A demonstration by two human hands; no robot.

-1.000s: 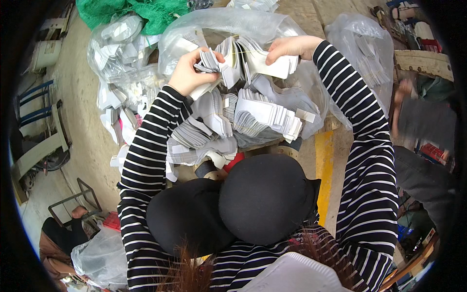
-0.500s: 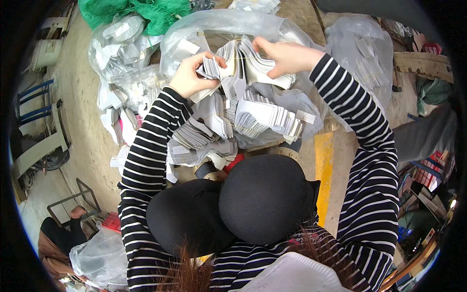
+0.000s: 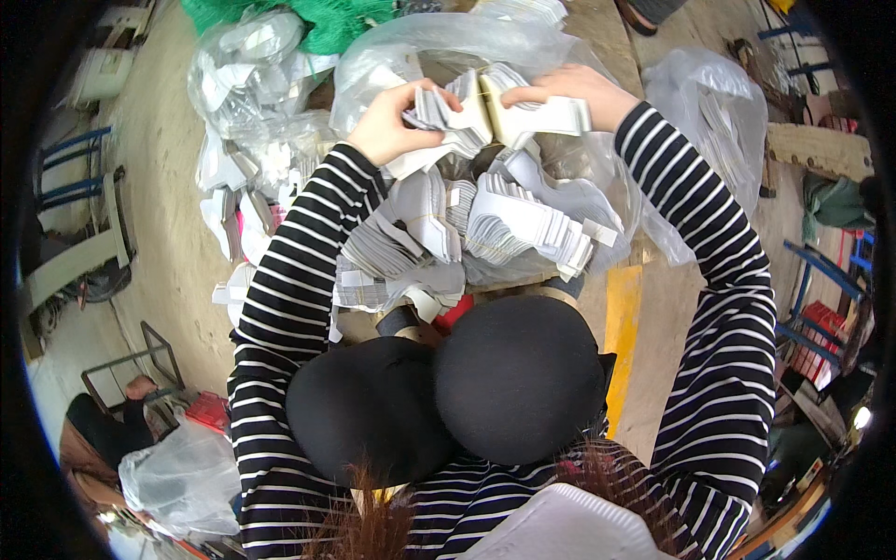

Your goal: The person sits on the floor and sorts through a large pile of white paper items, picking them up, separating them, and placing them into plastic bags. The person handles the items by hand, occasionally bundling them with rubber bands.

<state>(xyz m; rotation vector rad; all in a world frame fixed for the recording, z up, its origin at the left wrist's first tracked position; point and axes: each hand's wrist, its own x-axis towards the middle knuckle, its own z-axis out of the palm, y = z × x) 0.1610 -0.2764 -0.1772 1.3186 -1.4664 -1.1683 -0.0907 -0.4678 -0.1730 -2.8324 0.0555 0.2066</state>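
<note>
Bundle of white card tags (image 3: 485,117): gripped at both ends, left hand (image 3: 387,126) and right hand (image 3: 569,93) closed on it, long axis left-right between hands. Held above open clear plastic bag (image 3: 439,42) and further tag stacks (image 3: 523,229) on lap.

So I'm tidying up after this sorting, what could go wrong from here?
The left hand and right hand pinch a fanned bundle of white card pieces over an open plastic bag; loose ones could slip out. The heaped stacks near the knees look ready to slide off.
</note>
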